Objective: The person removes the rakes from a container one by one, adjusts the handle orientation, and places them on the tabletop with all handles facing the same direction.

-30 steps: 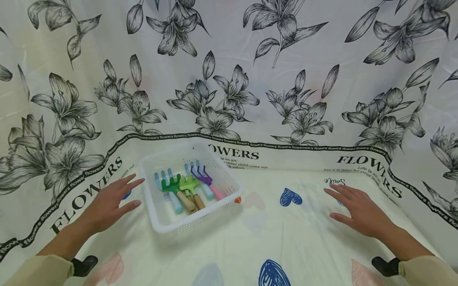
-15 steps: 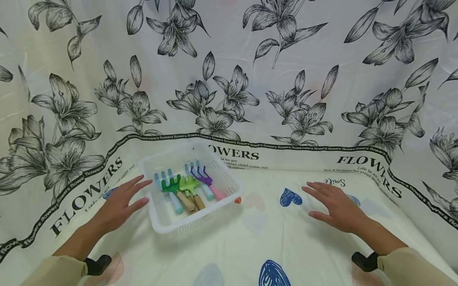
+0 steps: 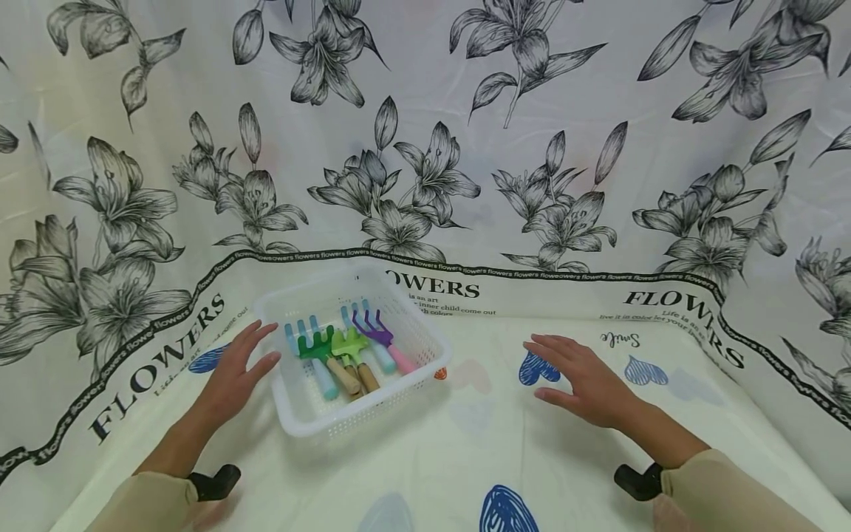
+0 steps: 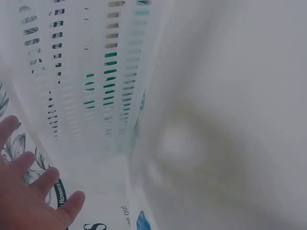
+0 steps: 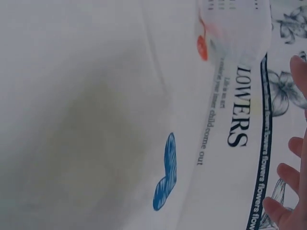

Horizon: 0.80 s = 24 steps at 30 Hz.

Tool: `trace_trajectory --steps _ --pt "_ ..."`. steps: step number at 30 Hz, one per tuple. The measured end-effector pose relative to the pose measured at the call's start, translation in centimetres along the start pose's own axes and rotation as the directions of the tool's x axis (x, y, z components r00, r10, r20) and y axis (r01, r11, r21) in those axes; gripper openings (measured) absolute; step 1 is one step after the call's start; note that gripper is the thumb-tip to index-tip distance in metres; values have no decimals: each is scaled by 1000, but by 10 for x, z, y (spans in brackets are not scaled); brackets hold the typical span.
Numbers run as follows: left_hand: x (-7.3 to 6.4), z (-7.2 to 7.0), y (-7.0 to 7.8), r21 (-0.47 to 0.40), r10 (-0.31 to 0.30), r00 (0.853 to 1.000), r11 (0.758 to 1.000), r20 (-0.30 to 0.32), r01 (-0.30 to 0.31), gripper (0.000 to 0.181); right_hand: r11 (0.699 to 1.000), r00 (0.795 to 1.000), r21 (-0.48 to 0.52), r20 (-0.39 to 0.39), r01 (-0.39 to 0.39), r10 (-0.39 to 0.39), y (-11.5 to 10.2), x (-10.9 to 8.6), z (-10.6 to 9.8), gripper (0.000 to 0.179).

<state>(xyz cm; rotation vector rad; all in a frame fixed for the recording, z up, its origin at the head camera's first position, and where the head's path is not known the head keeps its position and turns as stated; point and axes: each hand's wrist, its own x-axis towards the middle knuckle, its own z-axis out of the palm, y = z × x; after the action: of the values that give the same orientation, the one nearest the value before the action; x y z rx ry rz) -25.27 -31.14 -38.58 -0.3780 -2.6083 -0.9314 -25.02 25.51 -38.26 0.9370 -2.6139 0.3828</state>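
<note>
A white perforated plastic basket stands left of centre in the head view. Inside lie several small garden forks: a dark green fork and a light green fork with wooden handles, a purple fork with a pink handle, and light blue forks. My left hand is at the basket's left rim, fingers spread and holding nothing. In the left wrist view the basket wall fills the upper left beside the fingers. My right hand hovers right of the basket over a blue heart print, fingers extended, with nothing held.
A pale cloth with heart prints covers the surface. Behind it rises a white curtain with black lily drawings and a dark lettered border. A black strap piece sits at the left wrist, another black strap piece at the right.
My right hand has moved left toward the basket, from beyond the blue heart to over it. My left hand has come slightly right, to the basket's rim. The basket stays in place.
</note>
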Motion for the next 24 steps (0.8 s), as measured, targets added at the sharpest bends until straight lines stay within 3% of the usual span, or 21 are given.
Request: trace_trajectory --steps 9,14,24 --pt "4 8 -4 -95 -150 989 984 -2 149 66 995 1000 98 -11 10 -9 -24 21 9 70" --pt "0 14 -10 -188 -261 964 945 57 267 72 988 1000 151 22 -23 20 -38 32 14 71" --pt "-3 20 -9 -275 -366 928 887 68 370 81 970 1000 242 14 12 -16 -65 52 23 68"
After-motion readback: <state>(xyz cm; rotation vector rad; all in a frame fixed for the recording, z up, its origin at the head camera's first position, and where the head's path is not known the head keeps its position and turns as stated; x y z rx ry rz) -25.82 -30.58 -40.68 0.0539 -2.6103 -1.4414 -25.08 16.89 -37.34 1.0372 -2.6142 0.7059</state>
